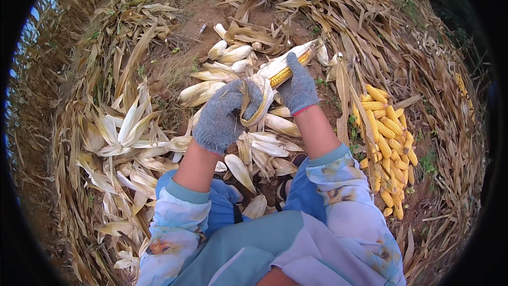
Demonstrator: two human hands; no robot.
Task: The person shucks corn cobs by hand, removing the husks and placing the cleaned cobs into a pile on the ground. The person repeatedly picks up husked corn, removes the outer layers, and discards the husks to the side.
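Observation:
A partly husked ear of corn [282, 76] lies between my gloved hands, its yellow kernels bare along one side. My right hand [298, 83], in a grey knit glove, grips the ear, thumb up along the pale husk. In a matching glove, my left hand [228, 111] holds a strip of husk [258, 107] that is peeled back and folded over at the ear's lower end. The left fingertips are partly hidden by that husk. Just beyond and beneath my hands lie several ears still in their husks [236, 54].
A heap of bare yellow ears [391, 135] sits on the ground to the right. Stripped pale husks [131, 127] are piled at the left. Dry corn stalks [357, 20] curve around the far and right sides. Reddish soil [190, 43] shows ahead, with a small cylindrical object [203, 28] on it.

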